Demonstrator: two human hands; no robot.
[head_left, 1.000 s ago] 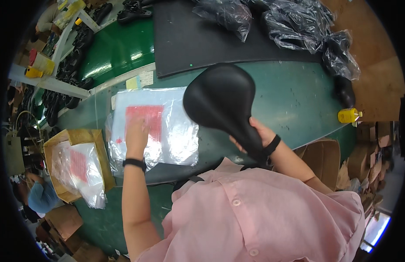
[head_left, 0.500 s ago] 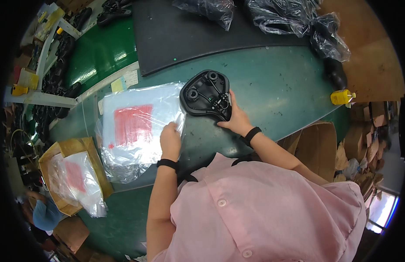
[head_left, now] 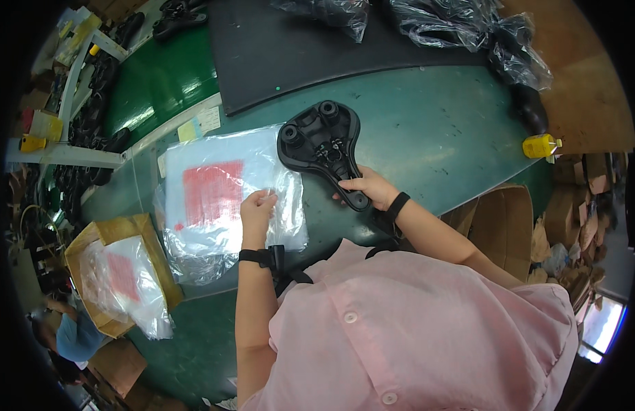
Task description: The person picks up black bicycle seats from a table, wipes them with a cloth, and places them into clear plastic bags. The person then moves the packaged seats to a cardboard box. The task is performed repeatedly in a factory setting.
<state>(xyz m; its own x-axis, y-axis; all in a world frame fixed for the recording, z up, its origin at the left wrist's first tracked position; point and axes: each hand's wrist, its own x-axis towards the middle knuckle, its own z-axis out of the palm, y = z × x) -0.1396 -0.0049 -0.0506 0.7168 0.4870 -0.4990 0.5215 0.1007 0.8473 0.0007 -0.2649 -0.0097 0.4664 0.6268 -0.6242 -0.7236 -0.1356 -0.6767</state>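
1. Two hands are at work over the green table (head_left: 434, 130), each on a different thing.
2. The right hand (head_left: 369, 188) is closed around the narrow nose of a black bicycle saddle (head_left: 322, 147), which lies upside down on the table with its underside, rails and two round bumpers facing up. Gripping the slim end looks like the easiest way to steer the wide end about.
3. The left hand (head_left: 258, 209) rests on a stack of clear plastic bags (head_left: 221, 198) with red print, fingers curled and pinching at the top sheet near its right edge (whether it has a layer actually lifted I cannot tell). The stack lies flat just left of the saddle, its edge almost touching the saddle's wide end, so bag and saddle are both within easy reach.
4. Both wrists wear dark bands, and the person's pink shirt fills the lower part of the view.
5. A dark mat (head_left: 331, 48) covers the far part of the table, with saddles already wrapped in plastic (head_left: 461, 24) heaped along its far edge.
6. A cardboard box (head_left: 119, 274) at the lower left holds more of the same printed bags, a supply kept close by the stack.
7. A small yellow bottle (head_left: 540, 145) stands near the table's right edge, well apart from the hands.
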